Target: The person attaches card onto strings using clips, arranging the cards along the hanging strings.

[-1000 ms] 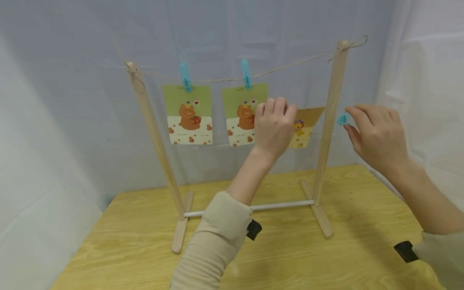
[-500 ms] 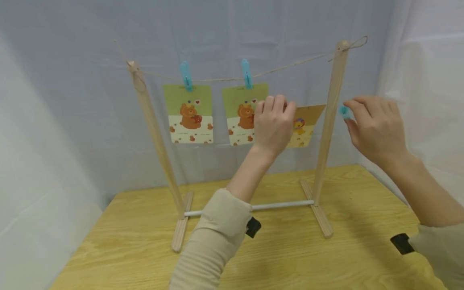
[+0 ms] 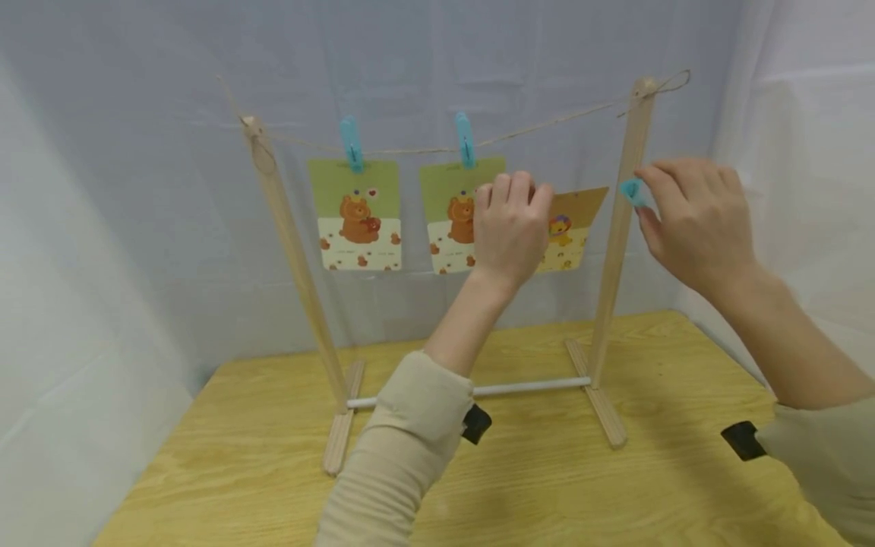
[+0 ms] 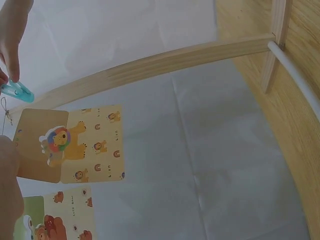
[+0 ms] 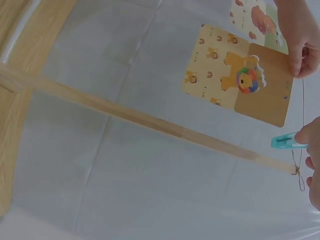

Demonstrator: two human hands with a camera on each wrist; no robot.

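Note:
My left hand (image 3: 511, 232) pinches the upper edge of a brown and yellow lion card (image 3: 566, 228), below the string. The whole lion picture shows in the right wrist view, where the left thumb lies at the card's edge. To the right, beside the wooden post, my right hand (image 3: 700, 220) pinches a light blue clothespin (image 3: 633, 192) between thumb and fingers. Two green and cream bear cards hang from the string (image 3: 547, 124): the left bear card (image 3: 357, 220) and the right bear card (image 3: 447, 216), partly hidden behind my left hand. A blue clothespin holds each one.
The string runs between a left wooden post (image 3: 290, 266) and a right wooden post (image 3: 623, 228). A white rod (image 3: 533, 387) joins their feet on the wooden table (image 3: 547, 486). Pale cloth (image 3: 171, 228) hangs behind and at both sides.
My right hand has risen with the clothespin and come a little left, closer to the post. The left hand and the lion card have moved slightly up and left.

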